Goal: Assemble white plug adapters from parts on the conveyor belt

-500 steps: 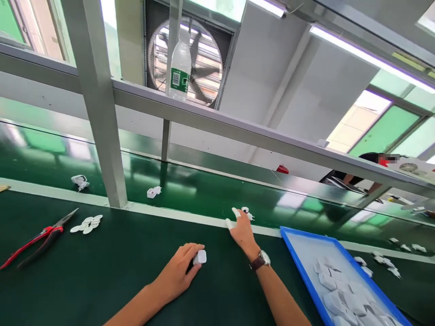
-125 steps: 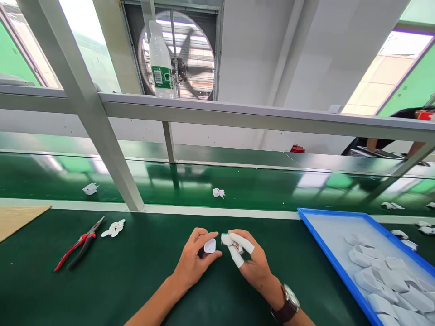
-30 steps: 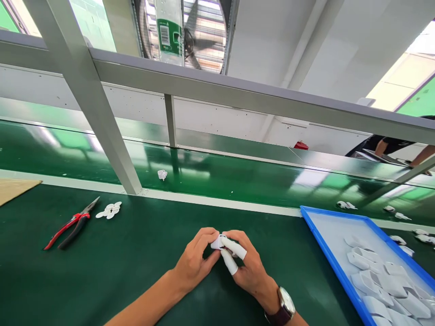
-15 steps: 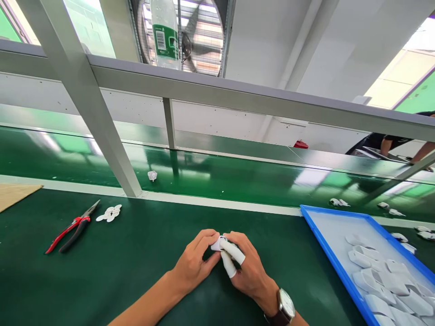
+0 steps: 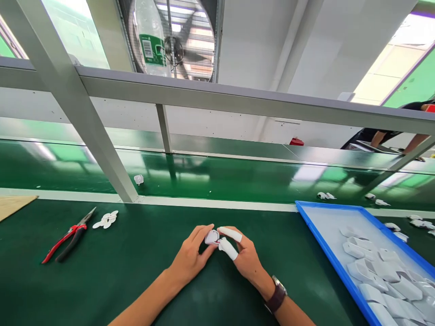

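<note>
A small white plastic part (image 5: 212,237) is held just above the green bench, between my two hands. My left hand (image 5: 190,253) is closed on its left side, pinching it between thumb and fingers. My right hand (image 5: 247,257) has white covers on thumb and index finger; both tips are at the part's right edge, with a gap between the two fingers. What lies under the right thumb tip is too small to make out. On the right, a blue-rimmed tray (image 5: 326,253) holds several white curved plastic pieces (image 5: 385,271).
Red-and-black long-nose pliers (image 5: 73,235) and flat white pieces (image 5: 106,219) lie to the left, near a brown board (image 5: 15,206). Behind runs a green conveyor belt (image 5: 217,174) with small white parts. A grey frame post (image 5: 102,149) rises at the left. A person's arms (image 5: 413,142) show far right.
My right hand has rolled over, its index finger and thumb spreading apart, so more of the white part shows. The view has shifted slightly. My left hand keeps its hold.
</note>
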The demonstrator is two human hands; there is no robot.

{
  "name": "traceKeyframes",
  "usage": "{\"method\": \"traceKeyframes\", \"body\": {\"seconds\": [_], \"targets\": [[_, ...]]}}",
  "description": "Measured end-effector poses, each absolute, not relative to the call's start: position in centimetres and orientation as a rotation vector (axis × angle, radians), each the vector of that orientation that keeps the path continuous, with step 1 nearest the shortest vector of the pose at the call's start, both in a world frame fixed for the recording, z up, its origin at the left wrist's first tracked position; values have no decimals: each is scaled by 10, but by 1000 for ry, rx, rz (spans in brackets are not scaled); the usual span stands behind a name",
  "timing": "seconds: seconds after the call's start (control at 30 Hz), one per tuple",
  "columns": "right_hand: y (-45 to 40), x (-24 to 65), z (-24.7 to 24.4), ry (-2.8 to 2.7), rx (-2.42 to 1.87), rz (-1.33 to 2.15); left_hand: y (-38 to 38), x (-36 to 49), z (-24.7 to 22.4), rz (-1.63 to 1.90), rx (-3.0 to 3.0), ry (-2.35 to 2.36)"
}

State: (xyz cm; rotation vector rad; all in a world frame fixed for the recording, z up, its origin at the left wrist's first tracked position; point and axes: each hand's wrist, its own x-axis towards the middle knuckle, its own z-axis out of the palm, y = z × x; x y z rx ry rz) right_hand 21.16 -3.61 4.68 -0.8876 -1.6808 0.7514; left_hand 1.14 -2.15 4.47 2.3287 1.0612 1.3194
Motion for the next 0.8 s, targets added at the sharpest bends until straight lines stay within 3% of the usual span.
{"method": "traceKeyframes", "body": {"seconds": [0.2, 0.53, 0.67, 0.8], "targets": [[-19, 218, 32, -1362, -990, 869, 13, -14, 44, 1326, 2191, 1360], [-4, 225, 21, -1280, -1071, 944, 151, -27, 65, 1108, 1824, 1830], [-5, 226, 20, -1290, -1076, 974, 152, -30, 71, 1167, 1698, 1880], [-5, 223, 17, -1306, -1099, 1002, 105, -46, 103, 1437, 1714, 1721]]}}
